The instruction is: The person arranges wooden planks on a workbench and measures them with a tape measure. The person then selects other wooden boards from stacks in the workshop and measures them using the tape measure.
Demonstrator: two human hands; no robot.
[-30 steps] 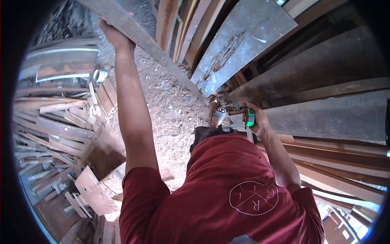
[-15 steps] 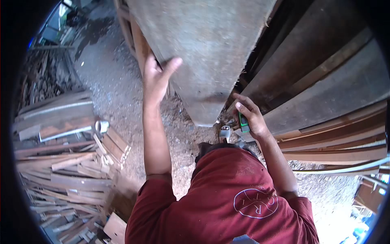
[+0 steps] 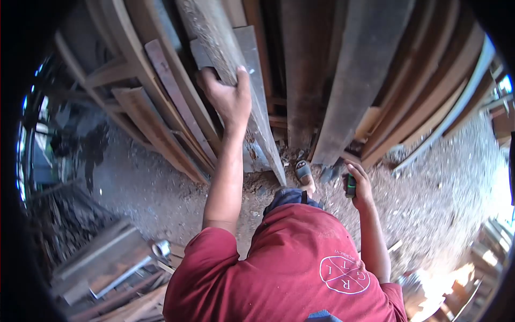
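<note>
My left hand [image 3: 229, 99] is wrapped round a long wooden board [image 3: 222, 45], thumb on one side and fingers on the other. The board's rough, narrow edge faces me, and its lower end slants down close to my body. Lower and to the right, my right hand [image 3: 362, 185] is closed on a small green and black tape measure [image 3: 351, 185], partly hidden by the fingers. This hand is apart from the boards. Behind the held board stands a wide grey plank [image 3: 255, 67].
Tall planks [image 3: 365, 70] lean upright in a row ahead, with curved-looking brown boards [image 3: 429, 112] at the right. A wooden frame [image 3: 115, 72] stands at the left. Scrap wood [image 3: 107, 263] is piled lower left. A sandalled foot [image 3: 303, 170] rests on the dirt floor [image 3: 155, 198].
The board has turned from its broad face to its narrow edge, my left hand still on it. My right hand has moved right and down, away from the board, with the tape measure.
</note>
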